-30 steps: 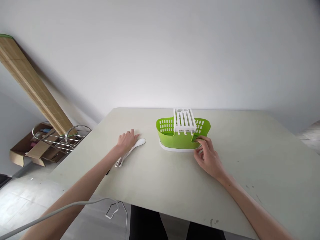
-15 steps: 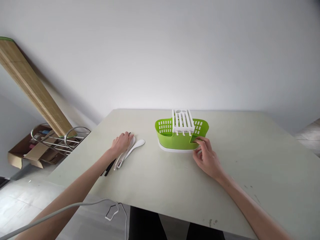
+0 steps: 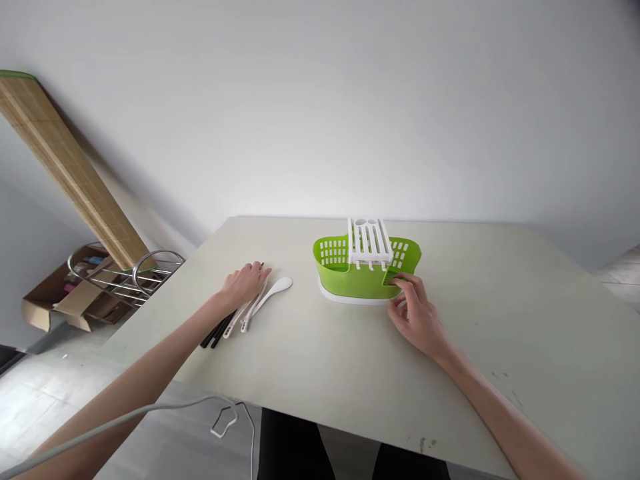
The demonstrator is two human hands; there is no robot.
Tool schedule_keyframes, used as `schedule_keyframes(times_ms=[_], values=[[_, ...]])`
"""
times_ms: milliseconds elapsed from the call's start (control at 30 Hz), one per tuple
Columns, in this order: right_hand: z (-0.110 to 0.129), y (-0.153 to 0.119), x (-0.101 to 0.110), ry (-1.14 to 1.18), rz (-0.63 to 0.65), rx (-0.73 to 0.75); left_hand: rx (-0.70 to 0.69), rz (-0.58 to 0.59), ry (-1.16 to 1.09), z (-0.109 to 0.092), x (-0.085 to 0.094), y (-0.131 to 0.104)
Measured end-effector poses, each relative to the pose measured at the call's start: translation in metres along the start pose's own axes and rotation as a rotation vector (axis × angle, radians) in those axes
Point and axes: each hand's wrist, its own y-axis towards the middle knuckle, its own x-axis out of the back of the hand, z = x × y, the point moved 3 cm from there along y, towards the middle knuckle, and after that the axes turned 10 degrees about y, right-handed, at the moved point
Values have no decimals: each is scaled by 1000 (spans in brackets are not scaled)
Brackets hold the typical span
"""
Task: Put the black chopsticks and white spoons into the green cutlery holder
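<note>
My left hand (image 3: 245, 283) lies low over black chopsticks (image 3: 214, 335) and a white spoon (image 3: 231, 325), its fingers reaching across the spoon's bowl and hiding it. The thumb side points right, apart from the other fingers. Just right of that hand rests a second white spoon (image 3: 273, 291), its bowl in plain sight. My right hand (image 3: 416, 318) grips the front right edge of a green plastic basket (image 3: 345, 284), fingertips inside the cut-out and thumb outside. Across the basket's middle sits a white slotted rack (image 3: 371, 243) with small hooks along its front.
The pale table (image 3: 320, 373) meets the wall at its far side. Left of it, a metal rack (image 3: 143, 277), a cardboard box (image 3: 63, 303) and a leaning rolled bamboo mat (image 3: 75, 177) stand. A white cable (image 3: 125, 420) crosses below my left forearm.
My left hand has shifted over the spoon's bowl, covering it. That spoon's handle has moved left, away from the other spoon, and the chopsticks show more. My right hand keeps its hold.
</note>
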Motion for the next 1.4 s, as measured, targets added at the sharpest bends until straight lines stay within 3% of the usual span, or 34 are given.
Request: schedule_keyframes(times_ms=[233, 333, 500, 567, 700, 800, 933, 1133, 1233, 1400], values=[[2, 0, 1, -12, 3, -10, 34, -174, -97, 5, 45, 0], [1, 0, 1, -18, -1, -7, -103, -354, -263, -14, 66, -8], [0, 0, 0, -17, 0, 6, -479, -760, -450, -82, 109, -42], [0, 1, 0, -16, 1, 9, -578, -843, -468, -117, 124, -56], [4, 2, 2, -5, -7, 15, -743, -795, -357, -177, 133, -72], [9, 4, 3, 4, -19, 15, -832, -700, -220, -198, 124, -69], [14, 5, 4, 22, -16, 18, -859, -699, -130, -200, 116, -59], [20, 1, 3, 86, -44, 32, -868, -690, -15, -186, 119, -38], [21, 0, 4, 84, -79, 40, -846, -655, 15, -163, 123, -17], [17, 0, 3, 101, -73, 38, -725, -611, 54, -107, 125, 24]])
